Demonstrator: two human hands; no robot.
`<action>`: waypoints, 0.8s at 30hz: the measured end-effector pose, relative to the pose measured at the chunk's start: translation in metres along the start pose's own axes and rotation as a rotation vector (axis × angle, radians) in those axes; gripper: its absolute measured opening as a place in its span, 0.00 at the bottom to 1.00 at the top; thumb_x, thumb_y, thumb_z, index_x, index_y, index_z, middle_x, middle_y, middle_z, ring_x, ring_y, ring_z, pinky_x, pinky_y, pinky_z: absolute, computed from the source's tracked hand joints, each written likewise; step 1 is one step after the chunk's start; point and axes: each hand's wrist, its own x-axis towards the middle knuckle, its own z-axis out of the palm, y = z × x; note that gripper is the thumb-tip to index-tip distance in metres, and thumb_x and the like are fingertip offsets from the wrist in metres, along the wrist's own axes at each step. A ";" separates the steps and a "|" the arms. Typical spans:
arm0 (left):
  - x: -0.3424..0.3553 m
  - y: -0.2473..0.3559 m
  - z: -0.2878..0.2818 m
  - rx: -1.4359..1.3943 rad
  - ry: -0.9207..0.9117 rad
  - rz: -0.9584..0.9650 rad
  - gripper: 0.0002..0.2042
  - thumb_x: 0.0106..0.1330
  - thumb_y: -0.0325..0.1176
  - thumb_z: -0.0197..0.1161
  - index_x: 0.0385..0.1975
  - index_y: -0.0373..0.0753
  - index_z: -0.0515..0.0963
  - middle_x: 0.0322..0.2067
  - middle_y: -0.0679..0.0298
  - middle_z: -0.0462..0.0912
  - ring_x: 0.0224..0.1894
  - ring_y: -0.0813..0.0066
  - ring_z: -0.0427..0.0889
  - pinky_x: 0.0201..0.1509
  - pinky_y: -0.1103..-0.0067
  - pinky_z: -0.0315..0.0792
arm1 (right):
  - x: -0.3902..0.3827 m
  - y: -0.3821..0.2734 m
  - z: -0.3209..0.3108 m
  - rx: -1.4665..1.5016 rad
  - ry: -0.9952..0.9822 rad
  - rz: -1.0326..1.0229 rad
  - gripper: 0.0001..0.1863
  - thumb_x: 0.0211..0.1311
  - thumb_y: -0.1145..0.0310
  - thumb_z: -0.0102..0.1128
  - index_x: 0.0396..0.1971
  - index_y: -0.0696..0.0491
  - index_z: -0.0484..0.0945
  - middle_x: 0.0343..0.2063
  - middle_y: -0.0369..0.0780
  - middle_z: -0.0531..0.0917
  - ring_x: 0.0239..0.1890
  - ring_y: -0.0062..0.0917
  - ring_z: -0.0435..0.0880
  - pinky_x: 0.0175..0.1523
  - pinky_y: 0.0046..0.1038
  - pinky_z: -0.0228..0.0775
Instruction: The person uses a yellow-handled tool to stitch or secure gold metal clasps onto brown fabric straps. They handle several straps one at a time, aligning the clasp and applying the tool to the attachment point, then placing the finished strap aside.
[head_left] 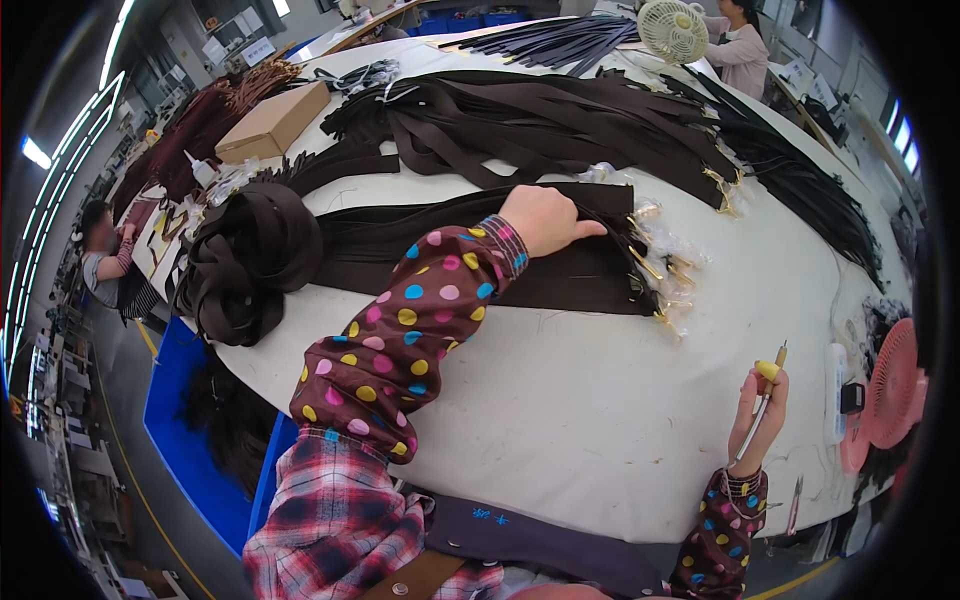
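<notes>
My left hand (548,220) reaches across the table with its fingers curled over the upper edge of a bundle of long dark brown zippers (580,285), pinching a zipper tape. At the bundle's right end, gold-coloured pulls (680,268) show among clear plastic wraps. The bundle's other end lies coiled in a big loose roll (255,250) at the left. Off to the right, apart from the zippers, my right hand (758,420) is closed around a slim pen-like tool (762,408), its tip pointing up. Something yellow (768,370) sits at the fingertips.
More dark zippers (560,120) lie farther back, near a cardboard box (272,122) and a small white bottle (202,170). A pink fan (892,385) stands at the right edge. A blue bin (190,400) is below the table's left. Two other people work at the far sides.
</notes>
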 end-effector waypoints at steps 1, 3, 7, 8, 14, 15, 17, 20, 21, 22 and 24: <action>0.008 -0.014 -0.008 -0.234 -0.044 -0.088 0.32 0.67 0.63 0.47 0.21 0.40 0.85 0.22 0.60 0.85 0.30 0.63 0.86 0.38 0.71 0.78 | 0.002 -0.005 0.004 0.009 -0.016 -0.014 0.06 0.65 0.78 0.52 0.41 0.58 0.73 0.31 0.37 0.74 0.32 0.20 0.73 0.44 0.21 0.66; 0.033 -0.037 -0.006 -0.396 -0.058 -0.120 0.30 0.69 0.59 0.49 0.25 0.37 0.85 0.24 0.60 0.86 0.29 0.68 0.86 0.35 0.74 0.78 | 0.002 -0.008 0.002 -0.001 -0.016 -0.018 0.07 0.63 0.81 0.52 0.40 0.58 0.72 0.30 0.37 0.73 0.31 0.20 0.73 0.43 0.21 0.66; 0.062 -0.079 0.030 -0.612 -0.074 -0.066 0.27 0.71 0.54 0.51 0.30 0.34 0.84 0.27 0.60 0.86 0.29 0.72 0.86 0.33 0.78 0.79 | 0.003 -0.010 0.002 0.011 -0.030 -0.012 0.08 0.61 0.81 0.53 0.40 0.58 0.73 0.30 0.37 0.73 0.30 0.19 0.72 0.41 0.21 0.66; 0.064 -0.080 0.031 -0.646 -0.121 -0.142 0.26 0.72 0.53 0.50 0.32 0.34 0.83 0.27 0.60 0.86 0.29 0.72 0.86 0.33 0.77 0.79 | 0.004 -0.009 0.001 0.014 -0.026 -0.008 0.08 0.61 0.81 0.53 0.40 0.58 0.73 0.30 0.38 0.73 0.30 0.19 0.72 0.41 0.21 0.66; 0.044 -0.072 0.025 -1.013 -0.244 0.261 0.14 0.65 0.32 0.56 0.47 0.33 0.76 0.45 0.56 0.82 0.48 0.71 0.82 0.51 0.75 0.76 | 0.003 -0.008 0.002 0.042 -0.042 0.000 0.06 0.63 0.80 0.53 0.39 0.58 0.73 0.30 0.37 0.74 0.30 0.19 0.72 0.40 0.20 0.66; 0.038 -0.061 0.024 -0.914 -0.247 0.293 0.16 0.61 0.29 0.56 0.49 0.33 0.74 0.48 0.55 0.80 0.52 0.69 0.79 0.55 0.74 0.73 | 0.004 -0.009 0.000 0.029 -0.049 -0.007 0.05 0.65 0.79 0.52 0.40 0.58 0.72 0.31 0.36 0.74 0.31 0.18 0.72 0.40 0.19 0.66; 0.023 -0.029 0.013 -0.529 -0.081 0.466 0.20 0.57 0.29 0.61 0.50 0.32 0.72 0.49 0.51 0.77 0.55 0.58 0.76 0.58 0.70 0.70 | 0.002 -0.011 -0.004 0.026 -0.073 0.022 0.05 0.66 0.78 0.52 0.40 0.58 0.72 0.31 0.36 0.75 0.33 0.18 0.73 0.42 0.19 0.67; 0.027 0.011 0.023 -0.019 0.007 0.408 0.23 0.54 0.43 0.67 0.43 0.32 0.73 0.41 0.53 0.78 0.51 0.57 0.77 0.52 0.67 0.74 | 0.004 -0.018 0.002 0.021 -0.023 -0.039 0.08 0.59 0.83 0.55 0.38 0.59 0.73 0.29 0.38 0.72 0.28 0.21 0.72 0.38 0.21 0.66; 0.033 0.021 0.026 -0.035 0.043 0.372 0.23 0.55 0.45 0.67 0.42 0.33 0.74 0.39 0.53 0.79 0.46 0.56 0.80 0.46 0.67 0.76 | 0.004 -0.019 0.002 0.030 -0.020 -0.048 0.08 0.58 0.83 0.55 0.38 0.59 0.73 0.29 0.38 0.72 0.28 0.21 0.71 0.38 0.21 0.66; 0.042 0.030 0.027 -0.072 0.054 0.295 0.22 0.57 0.47 0.67 0.40 0.33 0.74 0.35 0.53 0.82 0.41 0.54 0.83 0.42 0.66 0.77 | 0.004 -0.018 0.002 0.031 -0.017 -0.051 0.09 0.58 0.83 0.56 0.38 0.59 0.73 0.29 0.38 0.72 0.28 0.21 0.71 0.38 0.21 0.66; 0.065 0.038 0.026 -0.191 0.045 0.134 0.22 0.56 0.46 0.67 0.39 0.32 0.74 0.30 0.50 0.83 0.38 0.52 0.83 0.43 0.64 0.77 | 0.004 -0.016 0.000 0.019 -0.005 -0.055 0.09 0.58 0.83 0.56 0.38 0.59 0.73 0.29 0.38 0.72 0.28 0.21 0.71 0.38 0.21 0.66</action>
